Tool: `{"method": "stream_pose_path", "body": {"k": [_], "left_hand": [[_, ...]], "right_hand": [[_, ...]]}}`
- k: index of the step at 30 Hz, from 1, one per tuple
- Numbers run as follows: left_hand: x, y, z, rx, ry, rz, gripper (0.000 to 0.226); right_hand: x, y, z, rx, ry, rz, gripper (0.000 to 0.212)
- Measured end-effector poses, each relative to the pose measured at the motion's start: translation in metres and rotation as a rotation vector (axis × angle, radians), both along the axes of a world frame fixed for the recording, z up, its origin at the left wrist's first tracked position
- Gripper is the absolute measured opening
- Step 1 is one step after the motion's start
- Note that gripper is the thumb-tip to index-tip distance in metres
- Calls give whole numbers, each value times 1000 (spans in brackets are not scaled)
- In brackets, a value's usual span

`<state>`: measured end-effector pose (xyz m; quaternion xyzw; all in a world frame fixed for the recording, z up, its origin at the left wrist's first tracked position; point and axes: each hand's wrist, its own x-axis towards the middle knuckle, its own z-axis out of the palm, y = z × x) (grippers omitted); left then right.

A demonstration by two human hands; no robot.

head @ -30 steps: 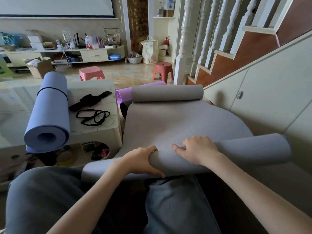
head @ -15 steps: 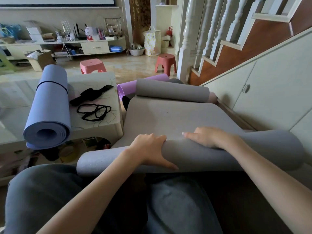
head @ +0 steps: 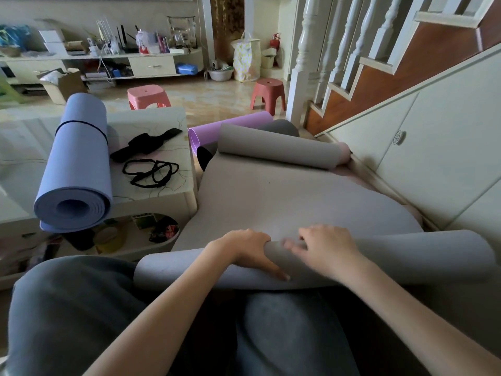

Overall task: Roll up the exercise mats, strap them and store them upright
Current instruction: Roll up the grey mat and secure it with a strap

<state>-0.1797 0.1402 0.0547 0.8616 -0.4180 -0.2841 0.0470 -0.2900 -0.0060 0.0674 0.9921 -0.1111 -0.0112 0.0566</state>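
**Over our lap, the grey mat**

We are gripping the rolled near end of the grey mat (head: 284, 196) with our left hand (head: 248, 252), fingers curled round it. Our right hand (head: 326, 248) is resting on the roll, fingers blurred, so we cannot tell its grip.

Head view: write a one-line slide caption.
Both hands roll a grey mat beside a strapped blue mat.

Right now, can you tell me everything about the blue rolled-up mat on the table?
The blue mat looks like soft foam, rolled into a fat tube whose near end shows spiral layers. A thin dark band circles it near the far end. It lies on its side on the pale table, its near end sticking out past the table's edge. Black straps lie beside it. No hands touch it.
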Motion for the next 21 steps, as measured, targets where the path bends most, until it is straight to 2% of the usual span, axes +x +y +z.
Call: {"method": "stream_pose_path", "body": {"k": [3, 5, 8, 10, 14, 15, 18, 21], "left_hand": [[1, -5, 7, 53, 53, -25, 72], [0, -6, 14, 19, 25, -6, 79], [-6, 3, 13, -46, -274, -110, 101], [-12, 9, 4, -35, -392, -180, 106], [-10, 3, -5, -91, -394, -159, 86], [-6, 0, -2, -95, -375, -157, 81], [8, -10, 6, -66, -230, -138, 76], [17, -22, 12, 27, -53, -157, 74]], "right_hand": [[-10, 11, -18, 99, 27, -55, 60], [-7, 2, -21, 168, -2, -108, 63], [0, -7, -21, 225, 15, -151, 63], [5, -9, -20, 266, 41, -153, 58], [9, -14, -21, 300, 36, -135, 56], [8, -13, -21, 281, -20, -128, 55], [-8, -10, -33, 54, -348, -41, 47], [-21, -7, -51, -31, -407, -98, 47]]}}
